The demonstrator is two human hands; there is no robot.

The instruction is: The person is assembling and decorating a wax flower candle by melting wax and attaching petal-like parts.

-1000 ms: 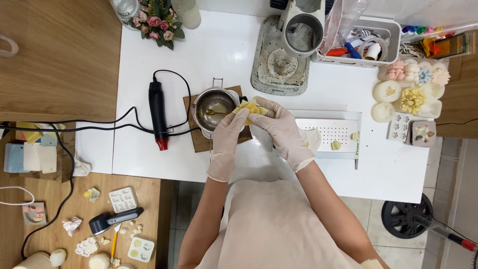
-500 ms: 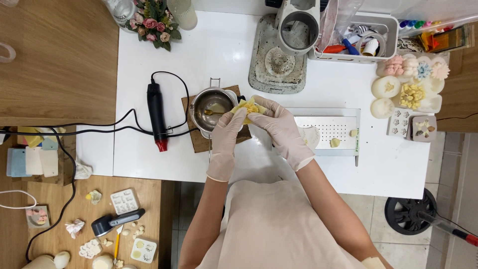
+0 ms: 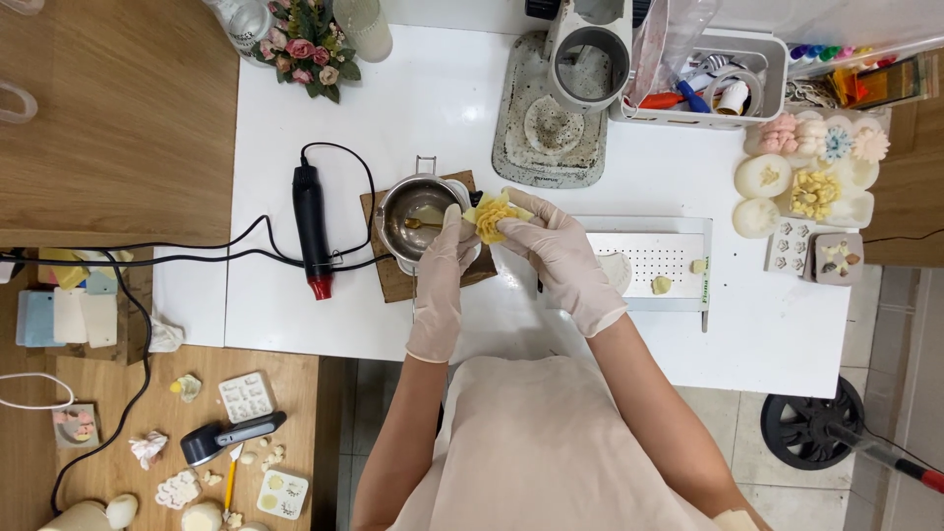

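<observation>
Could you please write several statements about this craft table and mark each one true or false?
1. Both gloved hands, left hand and right hand, hold a yellow flower-shaped piece. True.
2. The flower piece is held beside the small metal pot. True.
3. The metal pot stands directly on the white table. False: it stands on a brown wooden board.
4. The black heat gun with a red tip lies to the right of the pot. False: it lies to the left of it.
5. A bunch of pink flowers sits at the far edge of the table. True.
</observation>
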